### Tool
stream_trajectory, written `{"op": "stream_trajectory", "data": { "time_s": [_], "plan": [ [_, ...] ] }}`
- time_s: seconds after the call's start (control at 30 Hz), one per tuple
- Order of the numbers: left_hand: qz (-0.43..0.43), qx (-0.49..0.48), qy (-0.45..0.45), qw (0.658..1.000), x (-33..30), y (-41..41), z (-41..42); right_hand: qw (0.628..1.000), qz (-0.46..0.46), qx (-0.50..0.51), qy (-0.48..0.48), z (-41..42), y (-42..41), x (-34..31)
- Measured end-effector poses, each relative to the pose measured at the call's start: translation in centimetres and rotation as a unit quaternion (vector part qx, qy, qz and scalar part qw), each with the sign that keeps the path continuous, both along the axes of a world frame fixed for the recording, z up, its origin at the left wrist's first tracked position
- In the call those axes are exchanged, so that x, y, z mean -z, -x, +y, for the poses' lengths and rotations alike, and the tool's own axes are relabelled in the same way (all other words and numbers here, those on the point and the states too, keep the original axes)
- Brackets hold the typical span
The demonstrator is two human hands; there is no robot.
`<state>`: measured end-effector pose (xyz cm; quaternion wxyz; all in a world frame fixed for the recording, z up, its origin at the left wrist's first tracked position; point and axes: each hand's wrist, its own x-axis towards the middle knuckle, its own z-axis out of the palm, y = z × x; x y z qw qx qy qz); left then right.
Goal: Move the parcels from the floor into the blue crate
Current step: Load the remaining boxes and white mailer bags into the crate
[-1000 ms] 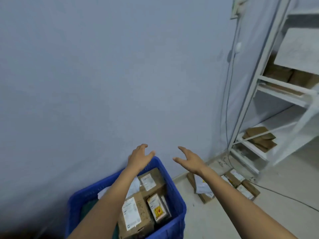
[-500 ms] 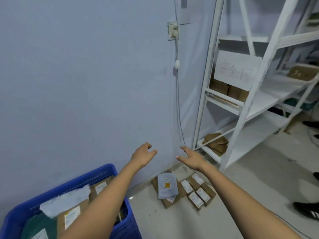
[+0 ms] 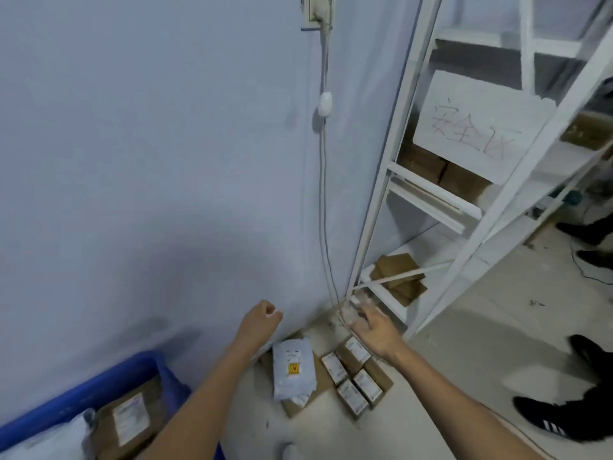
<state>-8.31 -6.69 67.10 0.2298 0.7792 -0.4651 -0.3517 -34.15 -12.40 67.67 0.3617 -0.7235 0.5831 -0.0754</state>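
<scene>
Against the pale wall and white shelving (image 3: pixel 441 207), I see parcels (image 3: pixel 331 373) lying on the floor beneath my hands, the blue crate (image 3: pixel 83 390) low at left already holding boxes, my left hand (image 3: pixel 260 322) loosely curled and empty, my right hand (image 3: pixel 376 332) spread open, holding nothing.

Crate (image 3: pixel 83 390) blue. Mailer bag (image 3: pixel 293 370) pale grey, yellow label. Small boxes (image 3: pixel 353 376) brown cardboard, white labels. Wall (image 3: pixel 149 144) pale lavender-blue. Shelving rack (image 3: pixel 481 234) white; its sign (image 3: pixel 477 124) white, faint red characters. Shoe (image 3: pixel 550 423) black, white stripes.
</scene>
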Motion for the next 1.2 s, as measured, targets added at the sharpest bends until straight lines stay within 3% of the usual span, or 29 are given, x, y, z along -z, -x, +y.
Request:
{"op": "stream_trajectory", "data": {
  "time_s": [0.37, 0.8, 1.0, 1.2],
  "plan": [
    [0.094, -0.024, -0.156, 0.983, 12.0, 1.5, -7.8, 0.991, 0.091, 0.021, -0.094, -9.8, 0.9, 7.5],
    [0.157, -0.17, -0.151, 0.961, 16.9, 10.2, -10.0, 0.968, 0.105, -0.076, -0.214, -18.4, 6.8, 15.0],
    [0.214, -0.233, -0.2, 0.927, 27.1, 16.8, -12.3, 0.961, 0.119, -0.096, -0.231, -21.9, 10.4, 24.7],
    [0.249, -0.321, -0.216, 0.888, 43.4, 20.2, -13.4, 0.944, 0.136, -0.079, -0.291, -22.2, 11.7, 42.5]
  ]
}}
